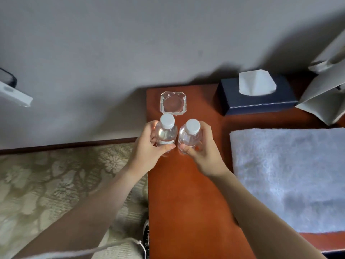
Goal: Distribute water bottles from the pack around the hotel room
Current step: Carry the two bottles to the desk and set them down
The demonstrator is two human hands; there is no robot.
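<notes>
the person stands at the end of a reddish wooden table (186,193), a bottle in each hand; the left hand (147,148) curls round the left bottle (166,133), thumb across its lower front, and the right hand (203,150) wraps the right bottle (190,137) the same way; both bottles are upright, white caps up, just beside each other near the table's far left corner; i cannot tell whether their bases sit on the wood or hang just above it; the pack is not in view.

the risk i see is the glass ashtray (173,103) just behind the left bottle; a nudge forward on setting down could knock it toward the wall; the table's left edge is close too, so a bottle placed carelessly could tip onto the patterned carpet (56,184); letting go of both at once, so near together, might clink one into the other and topple it; the tissue box (255,94) and white towel (289,174) lie well apart to the right, out of harm.
</notes>
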